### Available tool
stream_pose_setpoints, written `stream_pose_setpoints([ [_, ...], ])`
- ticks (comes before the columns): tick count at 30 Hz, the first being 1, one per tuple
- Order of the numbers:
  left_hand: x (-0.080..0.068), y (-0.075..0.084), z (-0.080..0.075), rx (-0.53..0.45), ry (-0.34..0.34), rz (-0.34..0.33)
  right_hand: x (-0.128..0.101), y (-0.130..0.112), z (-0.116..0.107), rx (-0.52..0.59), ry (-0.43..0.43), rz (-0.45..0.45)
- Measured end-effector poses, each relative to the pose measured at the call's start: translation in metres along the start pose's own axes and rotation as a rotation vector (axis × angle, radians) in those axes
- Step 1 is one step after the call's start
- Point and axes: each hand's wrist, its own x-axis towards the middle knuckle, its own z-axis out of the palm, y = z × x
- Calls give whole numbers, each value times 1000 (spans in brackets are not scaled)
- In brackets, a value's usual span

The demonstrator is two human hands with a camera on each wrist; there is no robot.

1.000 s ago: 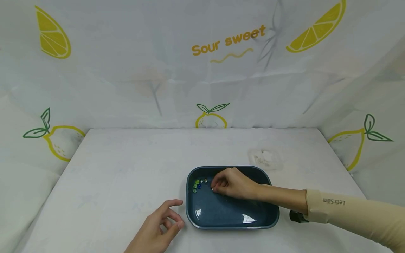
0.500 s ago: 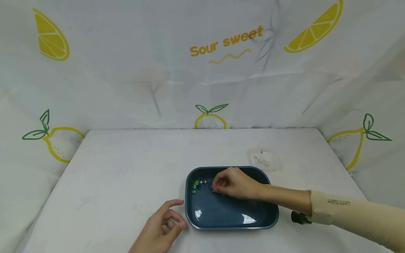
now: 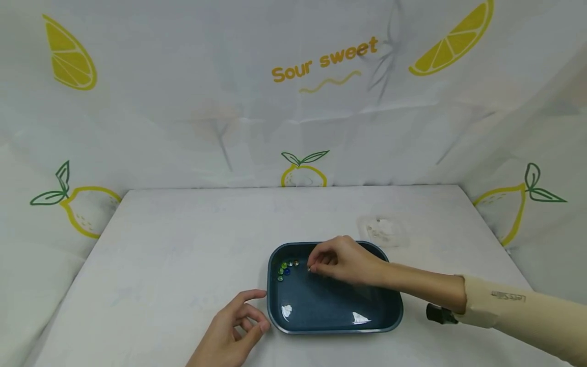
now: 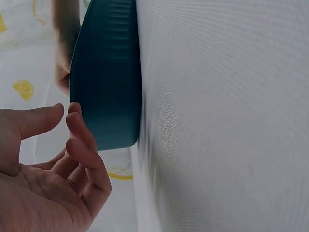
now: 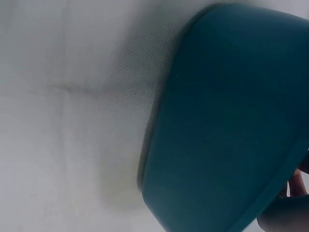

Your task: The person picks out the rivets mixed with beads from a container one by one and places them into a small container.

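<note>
Pinching, right hand point(image 3: 341, 261): fingertips closed on one small bead point(image 3: 310, 269), lifted over the tray point(image 3: 335, 326).
Left hand point(image 3: 231, 331): loosely curled, empty, beside the tray.
Beads point(image 3: 286, 268): clustered in the far-left corner.

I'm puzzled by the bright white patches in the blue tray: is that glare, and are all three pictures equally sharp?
Head view: sharp, with two white glare spots on the tray floor, near its front wall. Left wrist view: the left hand is fairly clear and the cloth beside it soft. Right wrist view: the tray's outer wall fills the frame, blurred.
</note>
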Motion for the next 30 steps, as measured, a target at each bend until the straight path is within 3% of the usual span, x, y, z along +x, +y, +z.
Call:
stream_pose_setpoints([
  [8,1,-1,0,-11,-10,-1,-4,-8,-9,35,31,-16],
  [30,0,-1,0,-20,-6,2,-16,-17,-40,-30,195,-7],
])
